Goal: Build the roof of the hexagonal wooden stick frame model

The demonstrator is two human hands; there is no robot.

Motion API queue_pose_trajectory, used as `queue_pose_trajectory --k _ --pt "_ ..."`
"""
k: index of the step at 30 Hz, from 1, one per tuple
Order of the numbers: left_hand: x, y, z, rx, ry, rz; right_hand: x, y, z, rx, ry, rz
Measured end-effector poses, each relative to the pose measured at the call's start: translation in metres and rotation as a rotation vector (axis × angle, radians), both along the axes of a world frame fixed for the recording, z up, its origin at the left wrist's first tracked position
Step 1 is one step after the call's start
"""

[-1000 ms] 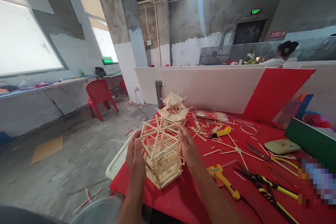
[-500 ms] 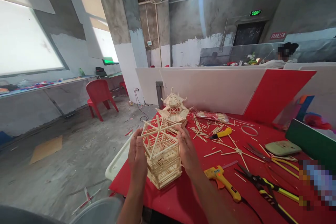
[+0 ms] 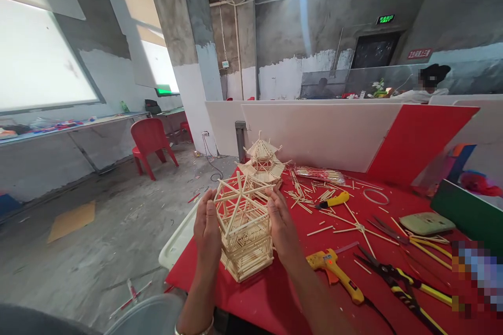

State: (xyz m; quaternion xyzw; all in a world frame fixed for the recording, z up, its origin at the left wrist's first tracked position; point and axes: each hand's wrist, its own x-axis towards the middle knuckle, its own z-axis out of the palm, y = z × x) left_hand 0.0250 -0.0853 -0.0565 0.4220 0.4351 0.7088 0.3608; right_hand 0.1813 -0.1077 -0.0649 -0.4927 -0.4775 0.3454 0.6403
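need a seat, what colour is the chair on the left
The chair is red; head view.

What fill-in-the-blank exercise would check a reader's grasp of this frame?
1. The left hand and right hand hold the hexagonal stick model between them over a ____ tabletop.
2. The yellow glue gun lies to the ____ of the right hand.
3. The stick pagoda stands ____ the hexagonal stick model, farther from the person.

Missing words: red; right; behind
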Motion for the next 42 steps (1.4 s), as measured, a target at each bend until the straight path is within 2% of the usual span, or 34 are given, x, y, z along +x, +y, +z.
queue_pose_trajectory --k 6,10,15,18,19,22,25,27,30,33,37,39,42 --pt "-0.003 0.000 -0.001 -0.004 0.063 0.017 0.001 -0.002 0.005 -0.006 0.020 0.006" --pt "-0.005 -0.001 0.003 -0.017 0.039 0.001 0.004 -0.003 0.009 -0.020 0.057 0.015" --pt "-0.012 0.002 0.009 -0.034 0.028 0.009 0.022 0.006 0.011 -0.018 0.084 0.026" --pt "-0.021 0.006 0.014 -0.021 0.086 0.047 0.046 0.036 0.017 0.026 -0.085 -0.023" --pt "-0.025 0.007 0.016 -0.015 0.107 0.066 0.056 0.051 0.019 0.026 -0.205 -0.047" --pt "-0.033 0.013 0.025 0.011 0.129 0.115 0.080 0.105 0.024 -0.030 -0.330 -0.066" --pt "-0.039 0.020 0.034 0.027 0.141 0.148 0.091 0.155 0.023 -0.128 -0.446 -0.037" --pt "-0.044 0.024 0.036 0.016 0.155 0.165 0.089 0.179 0.018 -0.189 -0.519 0.000" --pt "-0.056 0.030 0.029 -0.029 0.217 0.182 0.082 0.202 0.008 -0.260 -0.608 0.054" --pt "-0.070 0.035 0.010 -0.132 0.299 0.174 0.078 0.219 -0.003 -0.296 -0.663 0.108" --pt "-0.079 0.038 -0.017 -0.232 0.282 0.146 0.081 0.240 -0.008 -0.298 -0.700 0.208" --pt "-0.078 0.039 -0.024 -0.246 0.264 0.129 0.083 0.249 -0.008 -0.294 -0.715 0.258" --pt "-0.078 0.040 -0.025 -0.265 0.232 0.110 0.088 0.260 -0.003 -0.292 -0.734 0.287"
